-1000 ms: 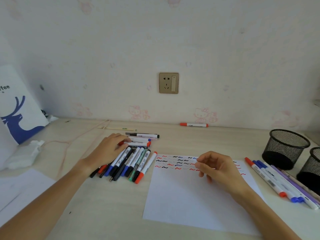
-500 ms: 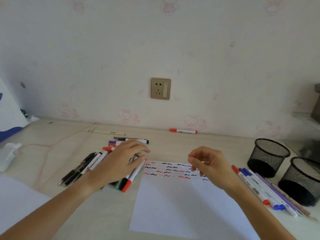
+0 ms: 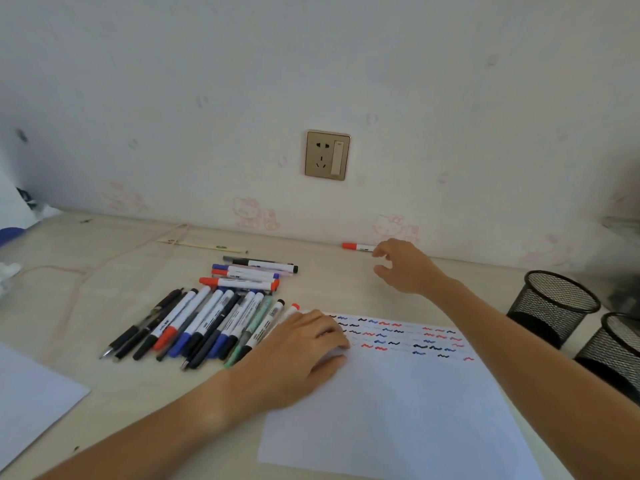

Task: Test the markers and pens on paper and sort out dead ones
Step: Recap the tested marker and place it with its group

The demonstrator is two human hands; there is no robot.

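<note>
**Right hand up by the far marker, left hand on the paper**

Nearest to me is the paper (image 3: pixel 398 407), white and flat on the desk (image 3: pixel 114 393). Its bottom right corner is cut off by my right arm. Near its top edge I see rows of little red, blue and black squiggles.

My left hand (image 3: pixel 304 351) lies on the paper's top left corner, fingers flat and holding nothing. It hides some squiggles and the lower end of a red marker (image 3: pixel 294 308).

Left of that hand is the pile (image 3: pixel 194 323) of pens and markers, side by side. Behind it lie a few more, crosswise. I cannot read their labels.

At the right edge stand two black mesh cups (image 3: pixel 554 303). The nearer one is cut off by the frame.

Farther back, my right hand (image 3: pixel 405 268) is in the air with fingers loosely spread, holding nothing. Its fingertips are just beside a lone marker (image 3: pixel 356 246) by the wall (image 3: pixel 207 98). I cannot tell if they touch it; the hand hides that end.
</note>
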